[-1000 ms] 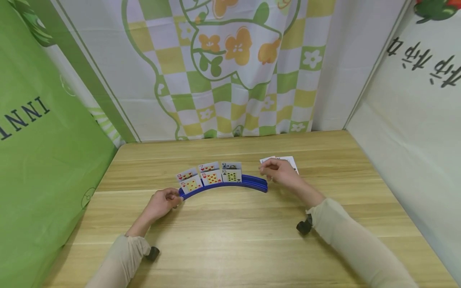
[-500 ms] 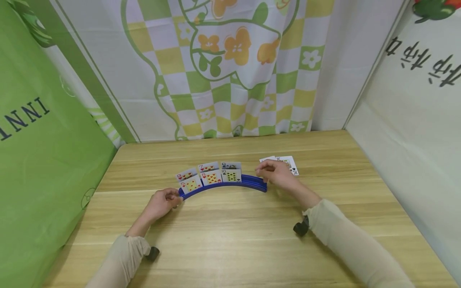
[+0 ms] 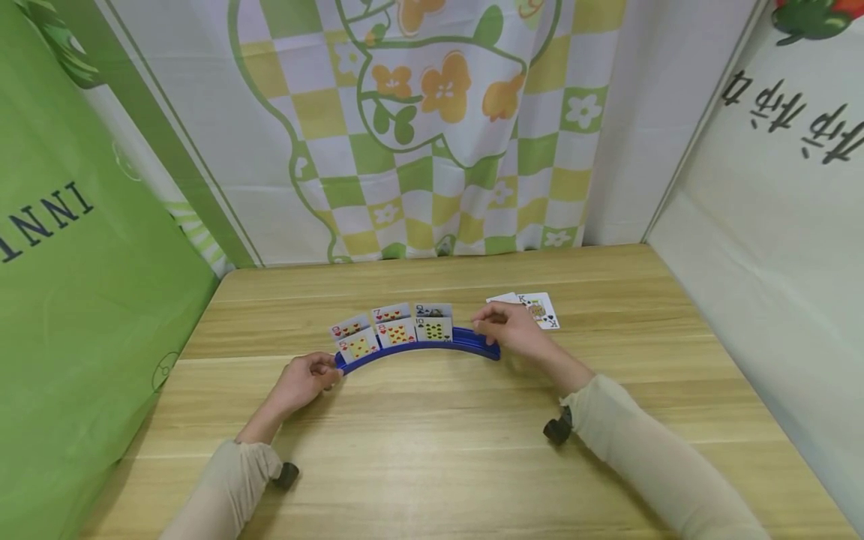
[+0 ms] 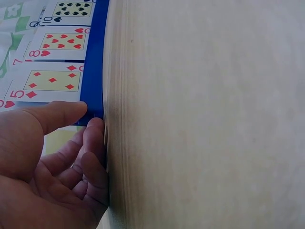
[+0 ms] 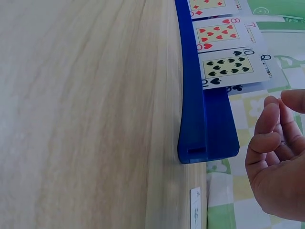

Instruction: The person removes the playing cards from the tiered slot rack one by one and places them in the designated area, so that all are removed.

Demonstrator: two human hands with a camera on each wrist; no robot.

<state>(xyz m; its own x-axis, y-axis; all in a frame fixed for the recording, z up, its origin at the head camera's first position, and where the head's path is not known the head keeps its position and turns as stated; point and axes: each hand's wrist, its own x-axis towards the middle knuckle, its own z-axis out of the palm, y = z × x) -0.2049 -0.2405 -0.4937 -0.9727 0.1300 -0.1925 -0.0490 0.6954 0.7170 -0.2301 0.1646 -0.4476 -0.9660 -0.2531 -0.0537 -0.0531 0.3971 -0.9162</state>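
A curved blue playing card holder (image 3: 478, 341) stands on the table. Cards are propped in it in two rows: the five of diamonds (image 4: 52, 80), eight of hearts (image 4: 63, 42) and ten of spades (image 5: 228, 67) in front, with a nine, a seven and a queen behind. My left hand (image 3: 305, 381) pinches the holder's left end between thumb and fingers. Above the holder's right end hovers my right hand (image 3: 514, 328), fingers loosely curled. The right wrist view shows the right hand (image 5: 281, 157) apart from the holder, with no card visible between thumb and forefinger.
A king card (image 3: 540, 309) lies face up on the wooden table (image 3: 405, 450) behind my right hand. Another white card (image 3: 502, 298) beside it is mostly covered by the hand. A patterned curtain (image 3: 445, 180) hangs behind the table.
My right hand has moved slightly left, off the king and over the holder's right end, so more of the king shows. The left hand and holder stay about where they were.
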